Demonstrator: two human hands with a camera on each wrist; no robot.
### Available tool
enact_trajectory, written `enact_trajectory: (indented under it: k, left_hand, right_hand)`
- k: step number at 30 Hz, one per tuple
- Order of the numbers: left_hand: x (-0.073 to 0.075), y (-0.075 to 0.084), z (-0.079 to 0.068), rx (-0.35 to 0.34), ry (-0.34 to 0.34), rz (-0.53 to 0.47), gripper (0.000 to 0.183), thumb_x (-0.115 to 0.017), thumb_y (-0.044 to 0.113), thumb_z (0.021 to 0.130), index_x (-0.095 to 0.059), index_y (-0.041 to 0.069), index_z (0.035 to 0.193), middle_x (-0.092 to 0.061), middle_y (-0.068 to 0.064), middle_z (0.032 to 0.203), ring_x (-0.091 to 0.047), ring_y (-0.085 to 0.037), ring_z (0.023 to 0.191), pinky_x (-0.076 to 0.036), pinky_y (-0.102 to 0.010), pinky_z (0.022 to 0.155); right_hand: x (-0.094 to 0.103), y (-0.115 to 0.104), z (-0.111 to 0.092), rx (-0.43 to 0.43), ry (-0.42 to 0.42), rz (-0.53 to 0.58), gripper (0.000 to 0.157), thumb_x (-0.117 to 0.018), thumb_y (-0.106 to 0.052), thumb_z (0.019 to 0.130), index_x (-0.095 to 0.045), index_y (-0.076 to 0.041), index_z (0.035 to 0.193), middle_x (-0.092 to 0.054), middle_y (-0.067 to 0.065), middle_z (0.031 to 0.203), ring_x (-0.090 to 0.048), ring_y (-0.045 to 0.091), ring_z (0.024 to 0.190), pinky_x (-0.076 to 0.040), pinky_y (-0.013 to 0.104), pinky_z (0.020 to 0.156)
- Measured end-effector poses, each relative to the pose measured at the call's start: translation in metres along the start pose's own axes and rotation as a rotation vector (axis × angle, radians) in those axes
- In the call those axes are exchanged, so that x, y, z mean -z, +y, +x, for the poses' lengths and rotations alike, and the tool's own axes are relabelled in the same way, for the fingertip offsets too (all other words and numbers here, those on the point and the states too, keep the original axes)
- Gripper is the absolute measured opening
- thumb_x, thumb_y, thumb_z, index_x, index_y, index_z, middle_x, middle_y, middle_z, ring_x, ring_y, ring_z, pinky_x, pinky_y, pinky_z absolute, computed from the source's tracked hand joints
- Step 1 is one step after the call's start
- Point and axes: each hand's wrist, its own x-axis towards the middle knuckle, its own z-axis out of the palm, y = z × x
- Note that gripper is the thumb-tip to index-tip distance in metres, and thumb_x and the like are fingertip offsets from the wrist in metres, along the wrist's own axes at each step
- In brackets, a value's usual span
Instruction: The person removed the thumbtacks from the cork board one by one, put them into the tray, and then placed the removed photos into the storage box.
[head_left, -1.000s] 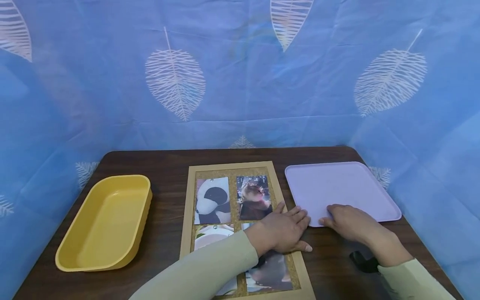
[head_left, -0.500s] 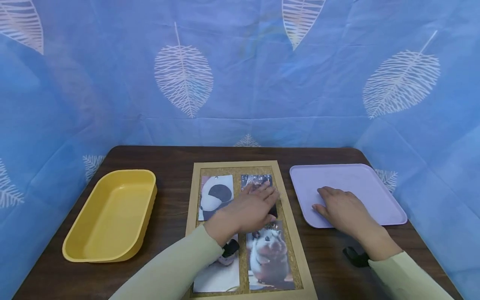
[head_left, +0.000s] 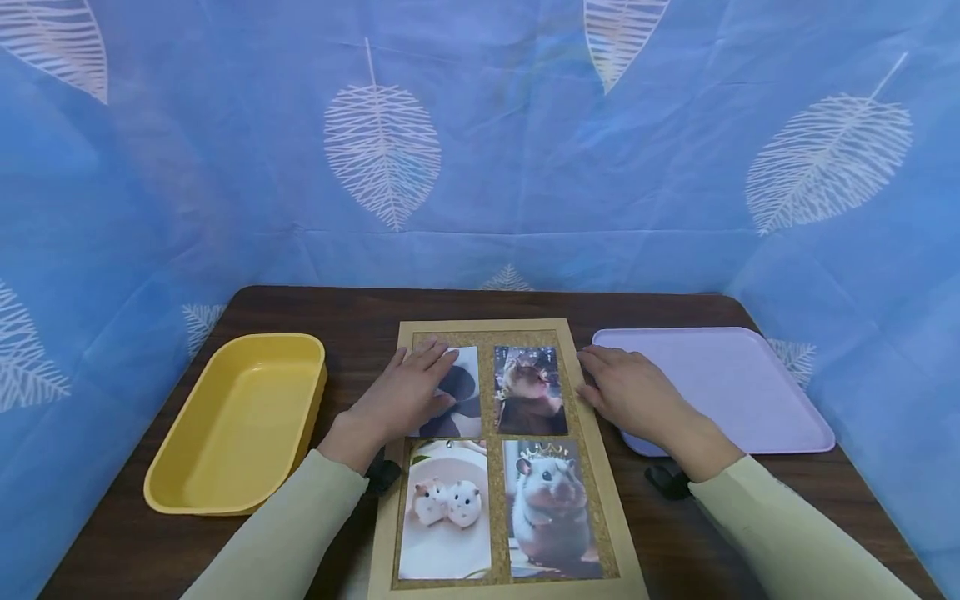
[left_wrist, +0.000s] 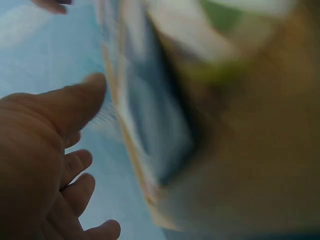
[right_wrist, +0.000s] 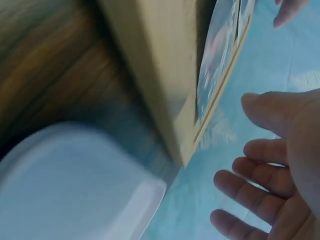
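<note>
A wood-framed cork board (head_left: 607,500) lies in the middle of the table with photos pinned on it in two columns. My left hand (head_left: 397,396) hovers over its upper left, partly hiding the panda photo (head_left: 461,383). Near the right side of the frame is my right hand (head_left: 637,396), between the board and the tray. In both wrist views the fingers are loosely spread and hold nothing. Below the panda photo is one of two hamsters (head_left: 446,504). At the lower right is a crowned hamster photo (head_left: 551,508), with a darker animal photo (head_left: 528,392) above it.
A yellow basin (head_left: 236,425) stands on the left of the dark wood table (head_left: 360,308). To the right lies a flat lilac tray (head_left: 720,379). A blue curtain (head_left: 525,167) with white leaf prints hangs behind and at the sides.
My left hand has moved left across the board, from its right edge to the upper left photo. My right hand has shifted left, off the tray to the frame's right side.
</note>
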Motion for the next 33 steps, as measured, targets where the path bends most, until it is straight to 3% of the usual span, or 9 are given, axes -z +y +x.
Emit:
enact_trajectory:
  k: [9, 17, 24, 33]
  left_hand:
    - [-0.013, -0.026, -0.003, 0.081, -0.088, 0.042, 0.1, -0.057, 0.066, 0.1, -0.016, 0.008, 0.17, -0.013, -0.014, 0.178, -0.008, -0.035, 0.165, -0.012, -0.068, 0.128]
    - [-0.021, -0.04, -0.002, 0.075, -0.144, 0.083, 0.101, -0.045, 0.075, 0.1, -0.009, 0.011, 0.171, -0.006, -0.011, 0.179, -0.003, -0.032, 0.165, -0.01, -0.065, 0.13]
    - [-0.019, -0.043, 0.0, 0.081, -0.194, 0.092, 0.101, -0.039, 0.078, 0.1, -0.007, 0.014, 0.171, -0.001, -0.008, 0.179, 0.002, -0.031, 0.165, -0.007, -0.062, 0.131]
    - [-0.021, -0.045, 0.002, 0.089, -0.21, 0.114, 0.104, -0.035, 0.082, 0.098, -0.005, 0.014, 0.171, 0.002, -0.006, 0.179, 0.006, -0.029, 0.165, -0.006, -0.057, 0.132]
  right_hand:
    - [-0.006, -0.021, 0.039, 0.167, 0.017, 0.004, 0.048, -0.074, -0.024, 0.099, -0.065, 0.007, 0.136, -0.067, 0.024, 0.138, -0.066, 0.041, 0.124, -0.055, 0.056, 0.102]
    - [-0.024, -0.03, 0.072, 0.312, 0.052, -0.024, 0.044, -0.069, -0.02, 0.102, -0.064, 0.004, 0.138, -0.067, 0.019, 0.136, -0.066, 0.036, 0.126, -0.054, 0.052, 0.106]
    - [-0.036, -0.033, 0.097, 0.361, 0.034, 0.02, 0.043, -0.064, -0.022, 0.105, -0.062, 0.001, 0.142, -0.065, 0.018, 0.14, -0.065, 0.034, 0.128, -0.054, 0.052, 0.105]
    - [-0.045, -0.031, 0.116, 0.447, 0.049, -0.014, 0.071, -0.064, -0.039, 0.106, -0.039, -0.004, 0.162, -0.041, 0.018, 0.167, -0.045, 0.037, 0.15, -0.039, 0.057, 0.121]
